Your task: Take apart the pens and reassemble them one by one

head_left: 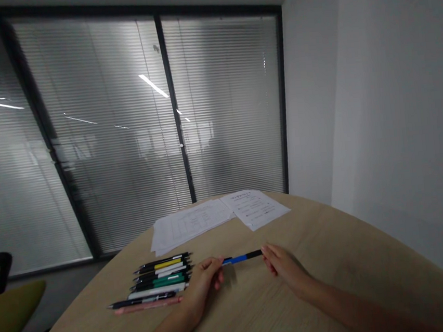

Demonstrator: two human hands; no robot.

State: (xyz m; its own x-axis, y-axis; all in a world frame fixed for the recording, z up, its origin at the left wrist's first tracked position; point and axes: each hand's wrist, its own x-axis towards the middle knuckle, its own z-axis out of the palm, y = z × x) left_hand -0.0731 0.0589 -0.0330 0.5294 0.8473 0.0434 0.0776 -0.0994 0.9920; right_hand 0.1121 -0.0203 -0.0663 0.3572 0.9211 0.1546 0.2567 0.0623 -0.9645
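A blue pen (239,259) with a black section at its right end is stretched between my two hands, above the wooden table (330,239). My left hand (205,280) pinches its left end between thumb and fingers. At the opposite end, the fingertips of my right hand (280,264) close on the black part. Just left of my left hand lies a row of several pens, among them a yellow and black pen (167,263), a green pen (170,279), a dark pen (140,301) and a pink pen (149,305). My left hand hides some of their right ends.
Printed sheets (195,223) lie at the table's far side, with another sheet (255,209) beside them to the right. A green chair (12,316) stands at the left. Behind the table is a glass partition with blinds (227,108); a white wall (396,107) rises at right.
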